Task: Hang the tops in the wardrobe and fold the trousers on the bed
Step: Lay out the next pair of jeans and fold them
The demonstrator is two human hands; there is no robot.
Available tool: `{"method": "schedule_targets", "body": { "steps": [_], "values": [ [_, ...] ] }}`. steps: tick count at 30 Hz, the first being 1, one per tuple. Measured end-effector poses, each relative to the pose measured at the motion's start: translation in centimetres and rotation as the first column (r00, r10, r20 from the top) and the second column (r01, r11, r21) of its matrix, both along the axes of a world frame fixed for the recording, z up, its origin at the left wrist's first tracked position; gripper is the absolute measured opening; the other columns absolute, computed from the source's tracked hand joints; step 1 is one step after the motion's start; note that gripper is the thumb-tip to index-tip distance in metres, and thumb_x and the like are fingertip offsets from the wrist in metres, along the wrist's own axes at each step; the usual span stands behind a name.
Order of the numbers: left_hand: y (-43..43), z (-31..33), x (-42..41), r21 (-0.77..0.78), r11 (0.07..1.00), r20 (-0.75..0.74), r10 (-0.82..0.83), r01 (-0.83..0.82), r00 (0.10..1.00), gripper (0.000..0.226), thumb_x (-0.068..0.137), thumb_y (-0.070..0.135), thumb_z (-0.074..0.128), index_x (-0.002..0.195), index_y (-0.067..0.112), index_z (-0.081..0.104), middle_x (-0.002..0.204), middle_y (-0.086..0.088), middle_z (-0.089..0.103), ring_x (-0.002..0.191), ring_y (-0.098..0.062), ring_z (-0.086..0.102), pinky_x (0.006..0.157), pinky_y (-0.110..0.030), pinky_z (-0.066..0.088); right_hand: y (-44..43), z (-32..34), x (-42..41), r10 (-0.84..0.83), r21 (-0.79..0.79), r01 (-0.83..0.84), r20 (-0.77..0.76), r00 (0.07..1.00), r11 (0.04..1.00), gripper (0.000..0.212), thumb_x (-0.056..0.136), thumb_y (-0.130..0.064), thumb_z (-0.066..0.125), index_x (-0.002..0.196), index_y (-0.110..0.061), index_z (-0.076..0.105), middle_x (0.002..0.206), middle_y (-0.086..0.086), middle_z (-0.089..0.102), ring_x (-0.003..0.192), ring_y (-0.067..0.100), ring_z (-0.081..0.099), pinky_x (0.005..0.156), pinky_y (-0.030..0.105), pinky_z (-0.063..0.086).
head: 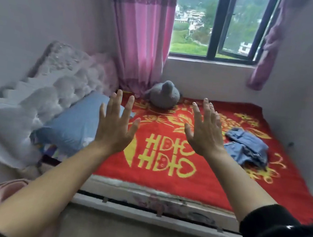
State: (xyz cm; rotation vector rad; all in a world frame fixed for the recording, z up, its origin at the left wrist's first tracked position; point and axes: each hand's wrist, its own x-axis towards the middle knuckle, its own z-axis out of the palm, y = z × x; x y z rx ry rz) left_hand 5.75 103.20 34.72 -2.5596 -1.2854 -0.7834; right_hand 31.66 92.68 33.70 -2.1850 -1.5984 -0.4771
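Hovering over the bed [141, 195], my left hand [113, 130] and right hand [204, 134] were spread wide, fingers straight, holding nothing. Crumpled blue trousers [247, 148] lay on its red cover [202, 186], beside my right hand.

A home bedroom. A bed [192, 184] with a red and gold patterned blanket [164, 171] fills the corner beneath a window [220, 23] hung with pink curtains [141, 32]. A padded headboard [61, 78], blue pillow [75, 123] and grey plush toy [164, 95] sit around it.
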Motion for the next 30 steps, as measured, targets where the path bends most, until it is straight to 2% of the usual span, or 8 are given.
{"method": "schedule_targets", "body": {
  "steps": [4,8,12,18,21,25,30],
  "values": [
    [4.1,-4.6,11.3,-0.094,0.983,-0.001,-0.16,0.159,0.987,0.068,0.098,0.055,0.028,0.156,0.02,0.017,0.163,-0.015,0.002,0.15,-0.033,0.006,0.115,-0.061,0.012,1.1,-3.1,8.7,-0.163,-0.08,0.161,-0.016,0.987,0.984,0.07,0.096,-0.043,0.05,0.154,-0.013,0.025,0.161,0.021,0.014,0.149,0.039,0.015,0.116,0.055,0.022],
    [7.7,-8.2,21.6,-0.257,0.933,-0.066,-0.278,0.253,0.958,0.069,0.098,0.058,0.02,0.156,0.022,0.009,0.163,-0.013,-0.005,0.15,-0.03,-0.004,0.118,-0.059,0.012,1.8,-5.4,17.0,-0.351,-0.195,0.332,-0.073,0.934,0.923,0.071,0.097,-0.047,0.047,0.155,-0.015,0.023,0.163,0.019,0.009,0.15,0.036,0.01,0.12,0.051,0.018],
    [10.9,-9.0,31.0,-0.29,0.882,-0.155,-0.427,0.372,0.891,0.071,0.097,0.06,0.017,0.156,0.024,0.003,0.162,-0.014,-0.002,0.15,-0.03,-0.004,0.118,-0.056,0.012,0.8,-6.5,24.1,-0.515,-0.241,0.487,-0.065,0.855,0.839,0.073,0.096,-0.048,0.047,0.156,-0.015,0.02,0.163,0.022,0.008,0.15,0.036,0.012,0.12,0.049,0.018],
    [12.1,-10.6,43.8,-0.369,0.798,-0.14,-0.555,0.477,0.82,0.068,0.1,0.055,0.025,0.157,0.024,0.006,0.163,-0.015,0.0,0.15,-0.031,-0.001,0.118,-0.054,0.016,-1.7,-8.8,33.6,-0.672,-0.299,0.62,-0.112,0.732,0.725,0.077,0.096,-0.047,0.049,0.157,-0.015,0.015,0.163,0.022,0.006,0.15,0.037,0.012,0.119,0.048,0.02],
    [12.5,-12.9,49.8,-0.409,0.771,-0.146,-0.584,0.488,0.799,0.069,0.1,0.056,0.025,0.157,0.024,0.005,0.163,-0.014,-0.003,0.15,-0.03,-0.003,0.118,-0.053,0.015,-1.8,-11.1,39.1,-0.71,-0.328,0.647,-0.122,0.694,0.689,0.077,0.096,-0.047,0.048,0.157,-0.014,0.015,0.163,0.022,0.008,0.15,0.037,0.014,0.119,0.048,0.022],
    [14.0,-17.0,57.7,-0.446,0.766,-0.185,-0.585,0.463,0.79,0.069,0.099,0.059,0.022,0.157,0.028,0.001,0.164,-0.011,-0.007,0.151,-0.028,-0.005,0.119,-0.053,0.012,0.6,-15.3,47.7,-0.69,-0.393,0.599,-0.14,0.71,0.697,0.077,0.097,-0.048,0.045,0.158,-0.015,0.011,0.163,0.021,0.005,0.15,0.036,0.01,0.12,0.047,0.02],
    [16.8,-21.7,66.7,-0.515,0.797,-0.281,-0.504,0.315,0.817,0.071,0.095,0.063,0.015,0.156,0.03,-0.002,0.164,-0.01,-0.009,0.151,-0.027,-0.007,0.12,-0.048,0.012,5.6,-20.6,58.9,-0.637,-0.486,0.478,-0.239,0.733,0.732,0.077,0.098,-0.048,0.044,0.158,-0.014,0.011,0.163,0.021,0.003,0.151,0.035,0.009,0.12,0.047,0.02]
  ]
}}
